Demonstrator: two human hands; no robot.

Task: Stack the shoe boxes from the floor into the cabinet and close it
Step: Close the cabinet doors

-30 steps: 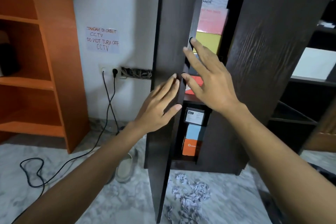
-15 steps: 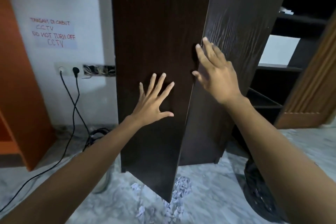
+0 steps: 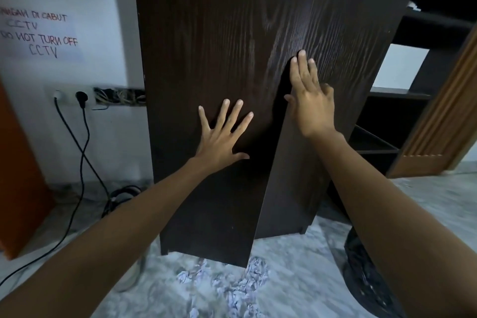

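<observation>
Both hands lie flat against the doors of the dark wood-grain cabinet (image 3: pixel 222 33). The left hand (image 3: pixel 222 137) presses the left door (image 3: pixel 206 72) with its fingers straight and spread wide, thumb out to the side — nothing is held in its grip. The right hand (image 3: pixel 309 103) rests on the right door (image 3: pixel 335 59), its fingers straight and close together, pointing upward, and its grip holds nothing either. The left door looks nearly flush with the cabinet front, while the right door stands slightly ajar: its inner edge juts forward of the left door, leaving a dark wedge-shaped gap between them beside the right hand's thumb. No shoe boxes show; the doors cover the cabinet's inside. The cabinet stands on a pale marbled floor (image 3: pixel 296 279), with crumpled paper (image 3: pixel 232 284) lying just in front of its base. To the left, a white wall carries a handwritten paper sign (image 3: pixel 38 33) reading "DO NOT TURN OFF CCTV", and below it a black plug (image 3: pixel 82 97) sits in a socket, its cable trailing down across the floor. To the right stand dark open shelves (image 3: pixel 402 95) — beyond them a ribbed brown wooden panel (image 3: pixel 444 111).
</observation>
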